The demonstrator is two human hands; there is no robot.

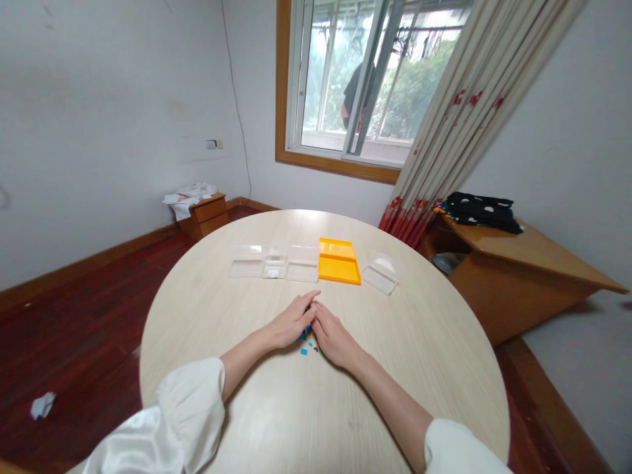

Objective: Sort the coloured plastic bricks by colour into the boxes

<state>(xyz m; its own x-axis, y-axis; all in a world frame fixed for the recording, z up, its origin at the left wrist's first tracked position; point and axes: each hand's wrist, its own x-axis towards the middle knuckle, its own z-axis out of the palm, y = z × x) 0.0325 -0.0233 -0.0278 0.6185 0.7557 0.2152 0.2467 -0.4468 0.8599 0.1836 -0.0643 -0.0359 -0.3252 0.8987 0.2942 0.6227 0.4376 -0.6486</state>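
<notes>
Both hands lie palm-down on the round wooden tabletop (395, 368), fingertips meeting over a small heap of tiny coloured pieces (308, 337). The left hand (291, 322) and the right hand (334, 339) cup the heap with fingers loosely curved; whether either pinches a piece cannot be told. A few blue pieces lie loose just beside the hands. Farther back sit 3 clear plastic boxes (274, 262), an orange tray (338, 261) and 1 more clear lid (380, 272), well apart from the hands.

small coloured pieces (308, 337) mostly covered by left hand (291, 324) and right hand (334, 339), kind too small to tell, both sleeves cut off by bottom edge
</notes>
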